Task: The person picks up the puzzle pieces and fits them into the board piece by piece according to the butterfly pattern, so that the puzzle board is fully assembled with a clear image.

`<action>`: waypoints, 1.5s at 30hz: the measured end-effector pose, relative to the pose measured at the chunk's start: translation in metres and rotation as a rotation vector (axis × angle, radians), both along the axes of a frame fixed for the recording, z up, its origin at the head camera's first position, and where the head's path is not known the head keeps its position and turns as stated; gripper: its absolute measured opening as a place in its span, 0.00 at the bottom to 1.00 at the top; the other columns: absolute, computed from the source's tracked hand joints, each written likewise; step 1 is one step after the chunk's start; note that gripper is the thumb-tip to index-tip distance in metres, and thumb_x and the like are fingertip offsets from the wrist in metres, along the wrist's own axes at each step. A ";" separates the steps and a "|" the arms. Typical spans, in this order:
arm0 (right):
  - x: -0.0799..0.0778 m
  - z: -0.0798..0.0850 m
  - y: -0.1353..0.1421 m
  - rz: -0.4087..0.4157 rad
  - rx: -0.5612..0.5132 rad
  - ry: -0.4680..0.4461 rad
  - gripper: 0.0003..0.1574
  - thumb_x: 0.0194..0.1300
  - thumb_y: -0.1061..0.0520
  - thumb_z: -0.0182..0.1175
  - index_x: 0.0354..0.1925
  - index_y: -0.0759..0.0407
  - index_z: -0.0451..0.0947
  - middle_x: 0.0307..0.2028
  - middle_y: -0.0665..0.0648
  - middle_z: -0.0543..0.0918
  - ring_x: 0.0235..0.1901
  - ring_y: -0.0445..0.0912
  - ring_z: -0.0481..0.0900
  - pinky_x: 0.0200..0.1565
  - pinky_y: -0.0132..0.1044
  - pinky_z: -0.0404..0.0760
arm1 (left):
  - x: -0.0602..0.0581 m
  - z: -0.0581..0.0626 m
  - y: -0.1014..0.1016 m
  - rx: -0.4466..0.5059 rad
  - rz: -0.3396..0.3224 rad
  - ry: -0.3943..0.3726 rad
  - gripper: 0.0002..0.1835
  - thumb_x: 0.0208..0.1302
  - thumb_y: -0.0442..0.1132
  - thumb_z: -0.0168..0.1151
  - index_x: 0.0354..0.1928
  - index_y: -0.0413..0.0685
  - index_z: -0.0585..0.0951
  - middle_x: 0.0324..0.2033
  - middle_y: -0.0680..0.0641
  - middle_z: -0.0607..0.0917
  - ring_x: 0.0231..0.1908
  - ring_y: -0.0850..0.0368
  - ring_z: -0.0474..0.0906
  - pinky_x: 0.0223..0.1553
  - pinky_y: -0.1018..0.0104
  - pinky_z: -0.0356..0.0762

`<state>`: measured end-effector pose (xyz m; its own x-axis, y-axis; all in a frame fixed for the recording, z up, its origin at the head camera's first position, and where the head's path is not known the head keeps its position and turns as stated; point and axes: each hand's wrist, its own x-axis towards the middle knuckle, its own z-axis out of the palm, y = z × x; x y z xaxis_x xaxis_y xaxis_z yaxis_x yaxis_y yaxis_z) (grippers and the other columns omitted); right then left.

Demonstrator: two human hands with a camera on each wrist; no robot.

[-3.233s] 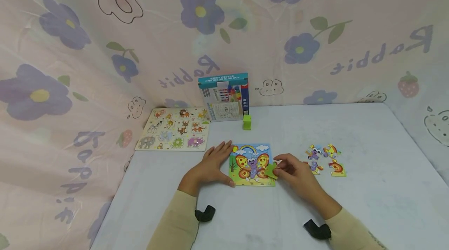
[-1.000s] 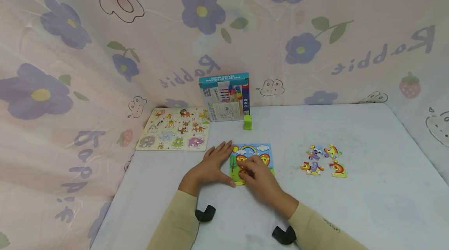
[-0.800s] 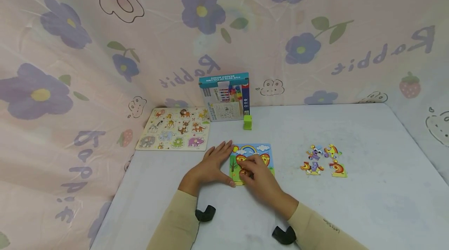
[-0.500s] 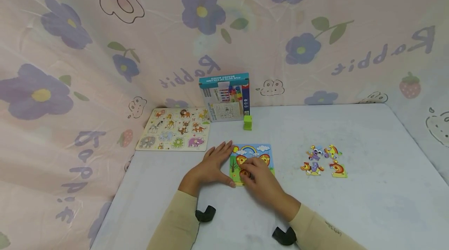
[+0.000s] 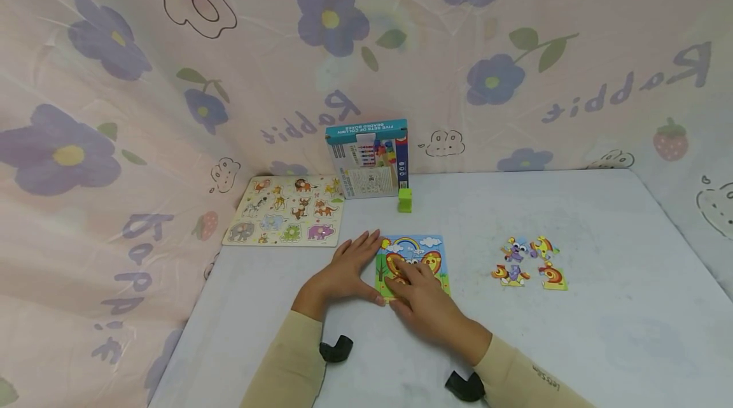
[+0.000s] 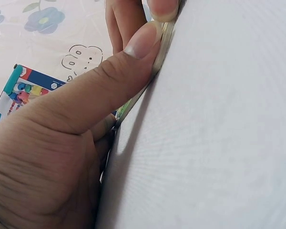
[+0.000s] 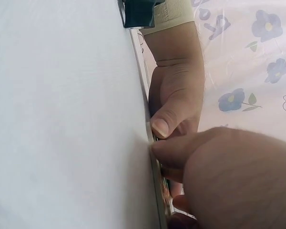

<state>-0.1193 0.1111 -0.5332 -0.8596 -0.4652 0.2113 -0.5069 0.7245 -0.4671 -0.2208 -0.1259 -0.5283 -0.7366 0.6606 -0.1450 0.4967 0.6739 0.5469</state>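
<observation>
A square butterfly jigsaw puzzle [image 5: 426, 244] lies flat on the white table, with a rainbow and clouds along its far edge. My left hand [image 5: 338, 281] rests at its left side, fingers stretched toward the far corner and thumb touching the near corner. In the left wrist view, the thumb meets the puzzle's pale edge [image 6: 165, 45]. Over the puzzle's lower left part, my right hand [image 5: 432, 306] presses down with extended fingers, covering much of the butterfly. What lies under those fingers is hidden. The right wrist view shows the right hand [image 7: 238, 171] close to the left thumb.
Several loose butterfly pieces [image 5: 553, 277] lie on the table to the right. An animal peg board [image 5: 283, 212] sits at the back left, beside an upright bead-set box [image 5: 369, 163]. A small green block [image 5: 405, 200] stands before the box. A patterned curtain hangs behind.
My right hand has brought a green piece from the puzzle's right side to its lower left. Its pinching fingers have since spread and press on the board. The left hand stays in place.
</observation>
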 end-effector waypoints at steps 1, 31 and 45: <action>0.000 0.000 0.000 0.000 0.000 -0.002 0.28 0.74 0.53 0.72 0.68 0.59 0.85 0.78 0.66 0.69 0.65 0.59 0.70 0.62 0.59 0.78 | 0.000 0.000 0.000 -0.001 0.000 0.000 0.74 0.48 0.70 0.85 0.89 0.55 0.52 0.87 0.60 0.44 0.84 0.61 0.31 0.81 0.53 0.28; -0.030 0.018 0.059 -0.001 -0.640 -0.237 0.27 0.81 0.58 0.64 0.73 0.62 0.76 0.64 0.67 0.82 0.56 0.54 0.83 0.52 0.41 0.85 | 0.002 0.005 0.001 0.040 -0.009 -0.011 0.74 0.47 0.67 0.87 0.89 0.51 0.53 0.87 0.54 0.46 0.85 0.54 0.33 0.81 0.49 0.29; -0.046 0.036 0.130 0.001 -0.926 -0.309 0.40 0.91 0.39 0.30 0.82 0.61 0.65 0.68 0.68 0.79 0.60 0.58 0.81 0.59 0.41 0.81 | 0.003 0.005 0.001 0.021 -0.002 -0.012 0.75 0.46 0.68 0.87 0.89 0.52 0.52 0.87 0.56 0.44 0.85 0.57 0.32 0.81 0.49 0.28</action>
